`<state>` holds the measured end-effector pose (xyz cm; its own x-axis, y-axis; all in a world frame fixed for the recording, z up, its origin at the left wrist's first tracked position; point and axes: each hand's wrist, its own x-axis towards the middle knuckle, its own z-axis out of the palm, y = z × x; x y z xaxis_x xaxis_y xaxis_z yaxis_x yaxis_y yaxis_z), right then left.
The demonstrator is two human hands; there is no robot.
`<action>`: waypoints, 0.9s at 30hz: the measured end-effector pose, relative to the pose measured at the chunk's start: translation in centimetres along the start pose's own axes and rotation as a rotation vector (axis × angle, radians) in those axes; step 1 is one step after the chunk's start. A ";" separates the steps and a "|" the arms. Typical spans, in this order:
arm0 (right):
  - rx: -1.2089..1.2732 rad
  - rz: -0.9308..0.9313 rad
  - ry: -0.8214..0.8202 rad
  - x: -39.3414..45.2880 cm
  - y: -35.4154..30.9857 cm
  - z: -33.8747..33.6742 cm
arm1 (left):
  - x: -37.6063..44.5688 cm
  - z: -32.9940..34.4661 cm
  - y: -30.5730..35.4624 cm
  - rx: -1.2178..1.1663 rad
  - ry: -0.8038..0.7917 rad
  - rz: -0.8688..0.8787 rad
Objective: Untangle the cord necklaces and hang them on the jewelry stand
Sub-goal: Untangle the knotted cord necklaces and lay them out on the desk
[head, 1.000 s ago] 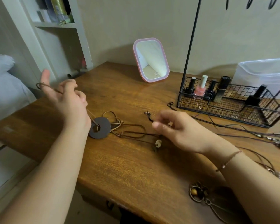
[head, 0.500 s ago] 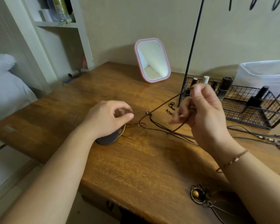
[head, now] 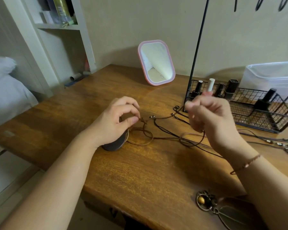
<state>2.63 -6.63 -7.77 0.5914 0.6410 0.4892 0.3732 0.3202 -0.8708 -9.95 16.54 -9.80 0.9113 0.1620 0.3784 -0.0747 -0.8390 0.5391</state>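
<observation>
Lowered since before, both hands (head: 156, 123) pinch cords (head: 165, 130) mid-table (head: 140, 171).

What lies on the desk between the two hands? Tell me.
In the head view, tangled brown cords with small metal clasps lie on the wooden desk between the left hand and right hand.

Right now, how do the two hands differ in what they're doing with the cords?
The left hand sits low over the table, pinching a light brown cord between thumb and forefinger; the right hand is raised higher and blurred. The left hand partly covers a dark round pendant; the right hand has a dark cord trailing from under it. Both are curled closed.
</observation>
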 end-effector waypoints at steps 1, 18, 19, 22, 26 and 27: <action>-0.021 -0.004 -0.126 0.0 0.0 0.0 | 0.0 -0.1 0.1 -0.044 0.053 0.002; -0.439 0.227 -0.369 0.3 -0.1 5.6 | 0.1 0.3 2.2 -0.762 0.086 -0.008; -0.353 0.246 -0.371 0.4 -0.1 5.5 | 0.1 0.2 2.1 -0.762 0.102 -0.016; -0.042 0.296 -0.295 0.8 -0.7 3.7 | 0.1 -0.2 1.4 -0.627 0.193 -0.014; 0.409 0.173 -0.326 1.7 -2.6 0.8 | 0.2 -0.3 1.2 -0.489 0.252 -0.025; 0.466 0.141 -0.325 1.9 -3.0 0.2 | 0.1 -0.3 1.2 -0.444 0.253 -0.035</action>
<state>2.49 -6.25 -4.26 0.3356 0.8570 0.3911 -0.0904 0.4425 -0.8922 -10.02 15.67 -8.88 0.7938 0.3527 0.4955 -0.2612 -0.5380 0.8015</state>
